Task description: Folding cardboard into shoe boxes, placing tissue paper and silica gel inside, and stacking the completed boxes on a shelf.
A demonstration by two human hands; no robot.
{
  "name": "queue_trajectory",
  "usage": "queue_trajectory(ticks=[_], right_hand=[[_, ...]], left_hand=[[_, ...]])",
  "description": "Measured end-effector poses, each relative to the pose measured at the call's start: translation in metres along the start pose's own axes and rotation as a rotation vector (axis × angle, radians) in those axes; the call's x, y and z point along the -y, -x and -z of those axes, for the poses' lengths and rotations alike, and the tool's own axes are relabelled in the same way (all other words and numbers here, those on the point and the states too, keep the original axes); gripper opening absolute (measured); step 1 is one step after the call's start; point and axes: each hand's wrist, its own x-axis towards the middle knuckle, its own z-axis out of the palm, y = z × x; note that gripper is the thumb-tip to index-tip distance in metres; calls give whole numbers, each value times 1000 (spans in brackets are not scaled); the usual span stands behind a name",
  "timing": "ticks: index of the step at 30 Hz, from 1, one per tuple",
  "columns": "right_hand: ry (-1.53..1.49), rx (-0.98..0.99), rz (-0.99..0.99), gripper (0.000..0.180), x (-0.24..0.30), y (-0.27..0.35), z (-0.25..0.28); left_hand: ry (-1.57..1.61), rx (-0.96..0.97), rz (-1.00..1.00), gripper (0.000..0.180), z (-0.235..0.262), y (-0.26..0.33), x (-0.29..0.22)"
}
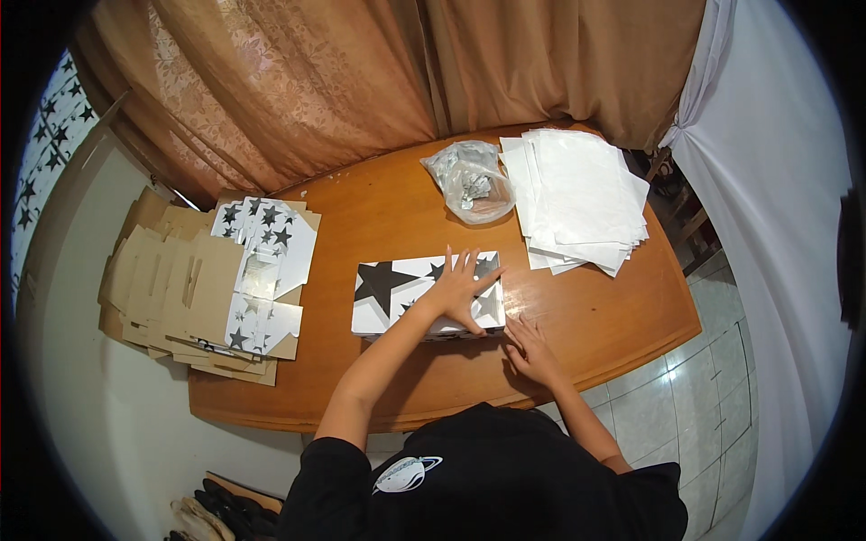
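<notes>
Head view: left hand (465, 290) lies flat, fingers spread, on the star-printed box (397, 293); right hand (532, 350) rests open on the table (595, 316) just beside it.

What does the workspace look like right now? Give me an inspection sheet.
Surface: wooden table, bare in front and at the right edge.
Job's things: white box with black stars, lying flat at the table's middle.
Clutter: stack of flat cardboard blanks at the left edge; stack of white sheets at the back right; clear plastic bag beside them.
Grippers: left hand pressed flat on the box top; right hand at the box's near right corner, fingers on the table.
Cables: nothing seen.
Surroundings: brown curtains behind, white cloth to the right, tiled floor.
</notes>
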Motion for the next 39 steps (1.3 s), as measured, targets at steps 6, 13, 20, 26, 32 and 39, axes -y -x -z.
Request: queue_trajectory(ticks=[6, 13, 20, 26, 32, 39], right_hand=[[397, -94, 382, 74, -10, -46, 48], [682, 15, 861, 92, 45, -114, 74], [590, 157, 1173, 83, 122, -154, 46], [266, -326, 1276, 80, 186, -168, 7], [181, -606, 1361, 76, 279, -173, -39], [15, -885, 1420, 77, 393, -153, -89]], left_hand=[[152, -81, -134, 139, 46, 40, -3], [273, -141, -161, 147, 79, 95, -18], [426, -225, 42, 141, 105, 187, -16], [59, -345, 324, 78, 160, 302, -29], [-416, -728, 694, 65, 209, 420, -57], [-691, -949, 453, 86, 209, 491, -94]])
